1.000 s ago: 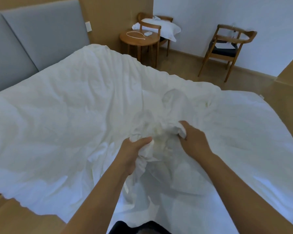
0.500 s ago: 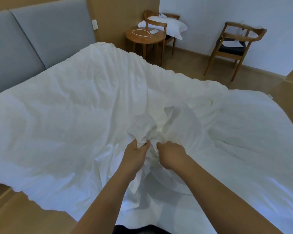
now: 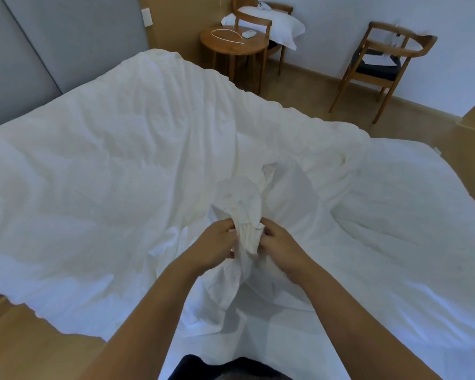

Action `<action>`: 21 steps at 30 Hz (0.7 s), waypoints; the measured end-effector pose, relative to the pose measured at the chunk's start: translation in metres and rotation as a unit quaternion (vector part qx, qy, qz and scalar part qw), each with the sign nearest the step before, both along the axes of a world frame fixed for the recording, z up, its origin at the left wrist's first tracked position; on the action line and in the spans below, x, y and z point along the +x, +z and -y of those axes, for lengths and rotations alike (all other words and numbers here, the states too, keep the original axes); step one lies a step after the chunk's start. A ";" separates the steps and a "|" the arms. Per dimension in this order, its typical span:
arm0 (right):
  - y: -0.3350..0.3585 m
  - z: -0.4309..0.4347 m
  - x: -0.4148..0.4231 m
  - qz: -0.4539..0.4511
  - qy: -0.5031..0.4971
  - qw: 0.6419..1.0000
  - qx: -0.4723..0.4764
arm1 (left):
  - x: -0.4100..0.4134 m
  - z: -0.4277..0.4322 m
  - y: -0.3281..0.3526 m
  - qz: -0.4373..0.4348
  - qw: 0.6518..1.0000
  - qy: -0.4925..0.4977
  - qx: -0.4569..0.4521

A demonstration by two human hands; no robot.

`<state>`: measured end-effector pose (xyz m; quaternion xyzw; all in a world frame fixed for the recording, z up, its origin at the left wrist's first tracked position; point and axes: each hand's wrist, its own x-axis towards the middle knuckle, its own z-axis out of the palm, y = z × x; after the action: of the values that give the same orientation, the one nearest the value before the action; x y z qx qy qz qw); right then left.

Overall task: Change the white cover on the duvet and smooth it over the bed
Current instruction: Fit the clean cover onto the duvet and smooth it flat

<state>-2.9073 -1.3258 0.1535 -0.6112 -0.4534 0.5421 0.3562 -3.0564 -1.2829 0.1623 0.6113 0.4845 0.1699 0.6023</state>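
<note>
Dim bluish light, soft shadows, wide-angle bending at edges

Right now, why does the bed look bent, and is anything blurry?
Head view: the wide lens curves the white crumpled duvet cover outward; soft bluish light, no glare; grey shadows pool under the bunched fabric; far wooden armchair looks soft.

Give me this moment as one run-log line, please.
left hand: grips bunched white cover | right hand: grips same bunch | rest of cover: spread out, wrinkled | smoothing: not yet done
</note>
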 end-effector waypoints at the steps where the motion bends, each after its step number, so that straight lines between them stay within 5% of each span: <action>1: 0.000 0.000 0.002 -0.078 -0.007 0.997 -0.017 | 0.001 -0.003 0.000 -0.041 0.998 -0.031 0.045; 4: -0.001 0.002 0.005 -0.236 -0.037 0.970 -0.054 | 0.010 -0.012 -0.005 -0.154 0.960 -0.109 0.208; 7: -0.005 0.000 0.001 -0.225 -0.084 0.964 -0.110 | 0.018 -0.014 -0.012 -0.249 0.904 -0.138 0.318; 9: -0.010 -0.001 0.000 -0.252 -0.135 0.951 -0.116 | 0.020 -0.013 -0.020 -0.237 0.900 -0.127 0.344; 15: -0.019 0.009 0.011 -0.388 -0.212 0.883 -0.156 | 0.008 -0.013 -0.037 -0.072 0.980 -0.084 0.164; 21: -0.027 0.013 0.017 -0.452 -0.257 0.841 -0.150 | 0.007 -0.007 -0.049 -0.033 0.994 0.063 0.079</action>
<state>-2.8900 -1.3389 0.1270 -0.4394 0.0179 0.7085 0.5519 -3.0495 -1.2759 0.1137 0.6306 0.5263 0.2248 0.5242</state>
